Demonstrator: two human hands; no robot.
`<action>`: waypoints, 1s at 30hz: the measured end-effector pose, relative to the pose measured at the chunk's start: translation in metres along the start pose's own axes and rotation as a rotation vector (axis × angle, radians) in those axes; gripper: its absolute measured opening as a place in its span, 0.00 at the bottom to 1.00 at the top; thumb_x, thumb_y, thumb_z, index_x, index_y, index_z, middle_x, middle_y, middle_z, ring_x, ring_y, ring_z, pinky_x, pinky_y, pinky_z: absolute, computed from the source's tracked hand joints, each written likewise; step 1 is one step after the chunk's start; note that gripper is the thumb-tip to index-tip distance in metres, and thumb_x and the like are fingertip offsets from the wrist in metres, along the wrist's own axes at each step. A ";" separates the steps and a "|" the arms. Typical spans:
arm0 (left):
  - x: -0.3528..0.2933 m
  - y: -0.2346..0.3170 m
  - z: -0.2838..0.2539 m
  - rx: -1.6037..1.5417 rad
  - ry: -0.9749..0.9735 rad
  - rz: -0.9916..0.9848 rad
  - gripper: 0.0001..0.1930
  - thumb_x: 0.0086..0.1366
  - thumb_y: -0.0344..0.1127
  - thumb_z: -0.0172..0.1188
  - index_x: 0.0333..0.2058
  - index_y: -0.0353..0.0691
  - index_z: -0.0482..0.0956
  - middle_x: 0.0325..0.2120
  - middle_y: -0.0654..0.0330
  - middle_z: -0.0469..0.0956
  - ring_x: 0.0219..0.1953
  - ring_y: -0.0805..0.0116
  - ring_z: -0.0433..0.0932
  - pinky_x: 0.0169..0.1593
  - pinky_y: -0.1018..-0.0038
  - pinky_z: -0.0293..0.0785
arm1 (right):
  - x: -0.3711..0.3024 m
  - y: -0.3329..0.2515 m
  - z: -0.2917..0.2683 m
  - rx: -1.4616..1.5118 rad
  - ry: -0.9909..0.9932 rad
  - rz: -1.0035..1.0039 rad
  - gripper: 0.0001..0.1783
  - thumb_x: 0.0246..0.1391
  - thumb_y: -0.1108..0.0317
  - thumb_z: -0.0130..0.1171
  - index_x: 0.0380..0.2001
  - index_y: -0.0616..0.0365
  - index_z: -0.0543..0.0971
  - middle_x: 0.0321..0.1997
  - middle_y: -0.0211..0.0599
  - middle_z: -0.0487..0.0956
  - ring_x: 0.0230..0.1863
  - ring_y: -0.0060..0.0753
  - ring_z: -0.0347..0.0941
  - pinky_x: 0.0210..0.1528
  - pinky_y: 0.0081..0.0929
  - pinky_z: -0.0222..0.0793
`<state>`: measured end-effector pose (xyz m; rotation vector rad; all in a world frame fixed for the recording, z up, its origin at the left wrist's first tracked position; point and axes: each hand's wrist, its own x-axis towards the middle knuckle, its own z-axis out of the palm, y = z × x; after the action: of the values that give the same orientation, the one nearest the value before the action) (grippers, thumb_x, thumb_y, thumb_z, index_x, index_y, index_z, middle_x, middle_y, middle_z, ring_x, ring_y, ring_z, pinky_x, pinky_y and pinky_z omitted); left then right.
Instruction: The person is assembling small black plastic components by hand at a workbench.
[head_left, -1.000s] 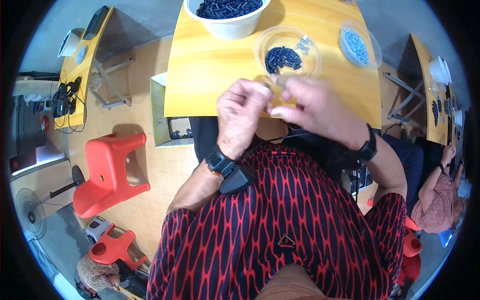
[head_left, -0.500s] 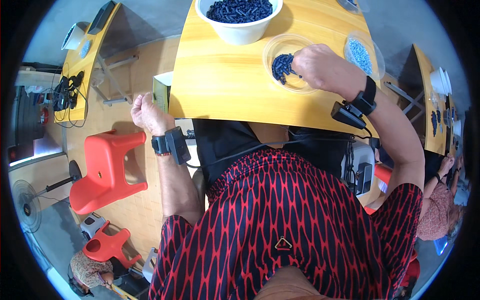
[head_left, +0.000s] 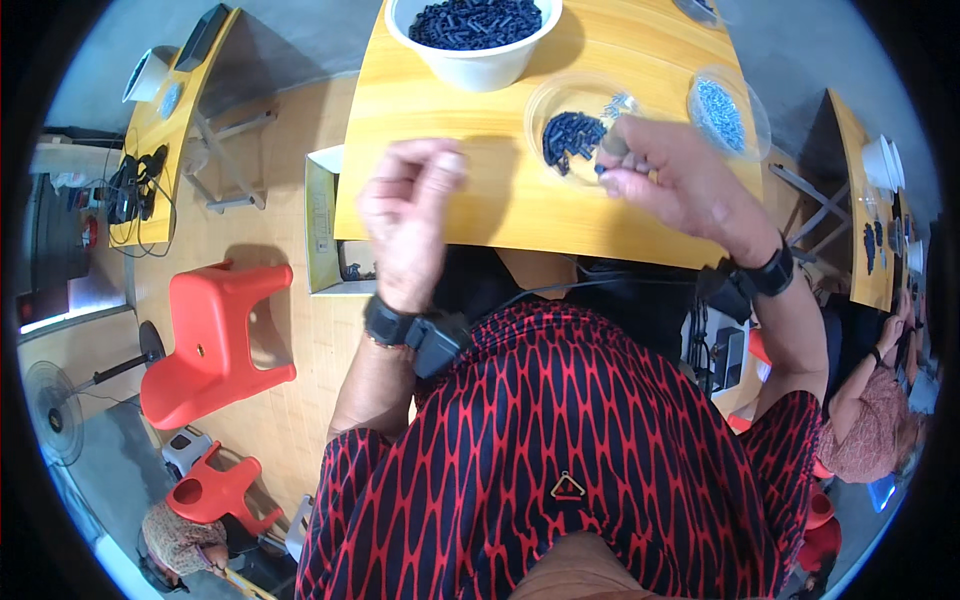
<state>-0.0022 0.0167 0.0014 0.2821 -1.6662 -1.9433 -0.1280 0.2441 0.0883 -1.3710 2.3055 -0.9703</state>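
Over the near right of the table, my right hand [head_left: 672, 185] is closed in a pinch, with a small dark blue piece [head_left: 600, 170] showing at its fingertips. Just left of it, a clear round tub [head_left: 533, 108] holds short dark blue tube-shaped pieces [head_left: 575, 132] and a few small silvery pieces [head_left: 618, 104]. My left hand [head_left: 408, 215] is above the table's near left edge, its fingers curled in and thumb close to the index. It is blurred, and anything inside it is hidden.
A white bowl [head_left: 475, 72] heaped with dark blue pieces stands at the far middle. On the right, a clear container [head_left: 722, 115] holds small light-blue shiny pieces. An open carton [head_left: 322, 215] sits left of the table [head_left: 480, 210]. A red chair [head_left: 205, 345] is farther left.
My left hand has come from beside the carton over the table edge, moving right. My right hand has drawn back from the tub, lower and slightly right, with a dark blue piece.
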 end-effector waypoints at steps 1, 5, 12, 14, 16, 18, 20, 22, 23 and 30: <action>-0.007 0.000 0.012 -0.055 -0.167 -0.086 0.07 0.63 0.28 0.61 0.40 0.35 0.78 0.33 0.60 0.80 0.31 0.75 0.76 0.39 0.78 0.74 | -0.006 -0.001 0.004 0.000 0.006 0.005 0.07 0.51 0.72 0.59 0.30 0.62 0.72 0.26 0.49 0.75 0.30 0.54 0.73 0.32 0.37 0.68; -0.033 0.005 0.048 -0.144 -0.450 -0.237 0.10 0.61 0.27 0.64 0.42 0.34 0.77 0.34 0.60 0.80 0.35 0.77 0.77 0.43 0.79 0.75 | -0.028 -0.006 0.016 -0.136 0.027 -0.105 0.07 0.51 0.74 0.56 0.30 0.62 0.68 0.29 0.48 0.71 0.32 0.56 0.70 0.32 0.41 0.66; -0.038 -0.008 0.061 -0.184 -0.546 -0.324 0.09 0.60 0.23 0.65 0.37 0.34 0.74 0.32 0.60 0.79 0.33 0.77 0.78 0.41 0.80 0.77 | -0.048 -0.011 0.029 -0.027 0.041 -0.034 0.08 0.49 0.77 0.56 0.28 0.63 0.66 0.30 0.48 0.69 0.34 0.57 0.69 0.34 0.43 0.66; -0.040 -0.008 0.064 -0.193 -0.554 -0.323 0.09 0.60 0.23 0.64 0.37 0.34 0.74 0.31 0.61 0.79 0.32 0.77 0.78 0.40 0.80 0.77 | -0.051 -0.002 0.033 0.093 0.058 -0.051 0.08 0.49 0.75 0.58 0.30 0.62 0.69 0.29 0.46 0.72 0.32 0.51 0.72 0.32 0.40 0.68; -0.041 -0.007 0.063 -0.214 -0.514 -0.354 0.08 0.62 0.23 0.62 0.38 0.33 0.74 0.29 0.62 0.78 0.31 0.77 0.78 0.39 0.81 0.76 | -0.054 0.007 0.033 0.123 0.157 -0.015 0.09 0.50 0.74 0.60 0.32 0.62 0.70 0.29 0.44 0.73 0.31 0.44 0.74 0.32 0.36 0.69; -0.038 -0.006 0.062 -0.095 -0.507 -0.321 0.07 0.62 0.23 0.61 0.39 0.33 0.75 0.29 0.63 0.78 0.31 0.78 0.78 0.38 0.82 0.75 | -0.055 0.025 0.033 0.099 0.409 0.110 0.13 0.51 0.72 0.63 0.38 0.63 0.73 0.30 0.40 0.76 0.29 0.31 0.75 0.31 0.29 0.70; -0.037 -0.003 0.059 0.021 -0.503 -0.289 0.06 0.63 0.24 0.60 0.39 0.32 0.76 0.29 0.63 0.78 0.31 0.78 0.77 0.37 0.82 0.75 | -0.048 0.053 0.033 0.046 0.568 0.206 0.16 0.52 0.71 0.64 0.42 0.64 0.73 0.31 0.38 0.77 0.29 0.25 0.75 0.30 0.25 0.71; -0.036 0.005 0.057 0.025 -0.594 -0.330 0.06 0.65 0.26 0.59 0.40 0.33 0.79 0.30 0.64 0.77 0.30 0.80 0.76 0.36 0.83 0.73 | -0.039 0.070 0.027 0.363 0.591 0.305 0.17 0.55 0.71 0.62 0.45 0.67 0.72 0.32 0.39 0.77 0.28 0.23 0.76 0.29 0.21 0.72; -0.037 0.006 0.058 0.025 -0.599 -0.327 0.06 0.65 0.26 0.59 0.40 0.33 0.79 0.30 0.64 0.77 0.30 0.80 0.76 0.36 0.83 0.73 | -0.040 0.071 0.028 0.360 0.596 0.305 0.17 0.55 0.71 0.62 0.45 0.67 0.72 0.32 0.39 0.77 0.28 0.23 0.76 0.29 0.21 0.72; -0.044 -0.010 0.049 0.005 -0.610 -0.399 0.06 0.67 0.30 0.58 0.40 0.34 0.78 0.29 0.66 0.76 0.28 0.80 0.74 0.34 0.83 0.72 | -0.025 0.054 0.063 0.941 0.437 0.338 0.18 0.60 0.72 0.56 0.50 0.71 0.67 0.37 0.46 0.78 0.31 0.30 0.80 0.32 0.24 0.79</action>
<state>0.0067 0.0825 -0.0067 0.0128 -2.1159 -2.4982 -0.1165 0.2571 0.0033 -0.3963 1.7647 -1.9907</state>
